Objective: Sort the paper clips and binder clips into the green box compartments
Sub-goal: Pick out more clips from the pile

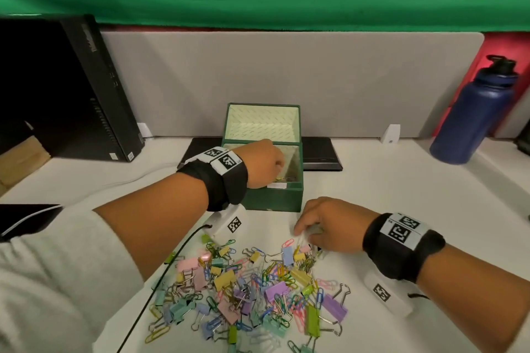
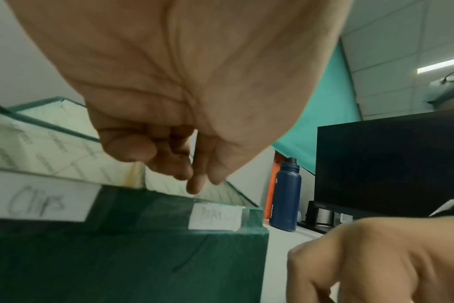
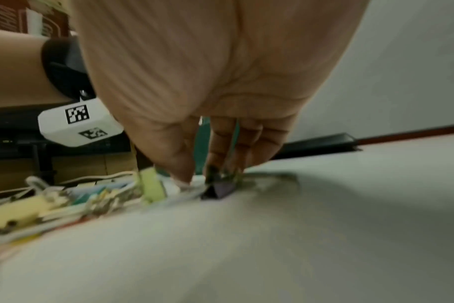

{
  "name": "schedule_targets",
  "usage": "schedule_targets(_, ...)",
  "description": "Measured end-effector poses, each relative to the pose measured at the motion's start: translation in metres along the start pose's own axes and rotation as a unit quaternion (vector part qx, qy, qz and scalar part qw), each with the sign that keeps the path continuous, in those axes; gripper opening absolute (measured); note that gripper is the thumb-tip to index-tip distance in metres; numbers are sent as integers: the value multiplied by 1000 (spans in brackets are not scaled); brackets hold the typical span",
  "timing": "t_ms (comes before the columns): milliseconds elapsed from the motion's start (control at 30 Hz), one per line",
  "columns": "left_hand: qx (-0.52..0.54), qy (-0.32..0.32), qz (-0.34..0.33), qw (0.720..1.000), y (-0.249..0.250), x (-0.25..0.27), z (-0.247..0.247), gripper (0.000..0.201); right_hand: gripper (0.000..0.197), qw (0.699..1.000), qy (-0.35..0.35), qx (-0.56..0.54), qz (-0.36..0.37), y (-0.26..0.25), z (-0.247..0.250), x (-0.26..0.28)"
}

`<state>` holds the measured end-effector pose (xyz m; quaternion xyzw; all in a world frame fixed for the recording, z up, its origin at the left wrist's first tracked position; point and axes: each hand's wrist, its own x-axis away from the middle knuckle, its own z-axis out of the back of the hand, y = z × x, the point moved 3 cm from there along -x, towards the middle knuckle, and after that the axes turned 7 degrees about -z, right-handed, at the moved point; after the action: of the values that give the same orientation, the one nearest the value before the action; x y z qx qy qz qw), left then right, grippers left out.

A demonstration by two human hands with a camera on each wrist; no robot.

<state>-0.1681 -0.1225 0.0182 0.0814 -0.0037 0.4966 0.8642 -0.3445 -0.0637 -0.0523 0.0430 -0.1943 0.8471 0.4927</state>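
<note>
A white label (image 2: 36, 202) on the green box (image 2: 132, 256) front, below and left of the left hand (image 2: 169, 86), reads "Clips" in handwriting. A second label (image 2: 215, 218), beneath that hand's fingertips (image 2: 194, 184), is too blurred to read.

Open green box (image 1: 272, 198) sits under the left hand (image 1: 265, 163); pastel clips (image 1: 246, 289) (mixed, heaped) spread below the right hand (image 1: 329, 226).
</note>
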Motion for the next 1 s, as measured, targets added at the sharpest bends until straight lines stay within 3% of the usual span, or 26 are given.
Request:
schedule_targets(167,17,71,-70,995,8,33,4,17,24,1000,0,-19,15,-6,-2,-3)
schedule_targets(267,-1,-36,-132,991,24,62,-15,15,14,1000,7,1,22,-7,-4,-2)
schedule_targets(333,-40,-122,-139,982,22,70,-33,15,8,1000,12,15,23,-8,-6,-1)
schedule_targets(433,-56,-162,-118,978,13,71,-52,22,7,998,64,-13,15,-9,-1,1)
schedule_targets(533,-40,-163,-113,979,8,70,-59,23,9,995,95,-35,6,-9,4,3)
schedule_targets(600,-33,-170,-110,979,5,73,-61,25,19,997,68,-30,5,-9,3,4)
schedule_targets(733,-2,-187,-96,978,3,80,-61,34,20,999,30,-17,19,-14,0,2)
schedule_targets(900,-20,-144,-103,984,9,76,-63,22,9,998,48,7,30,-15,-4,-5)
schedule_targets(1000,-68,-148,-134,978,19,75,-66,13,18,999,10,8,30,-16,-7,-9)
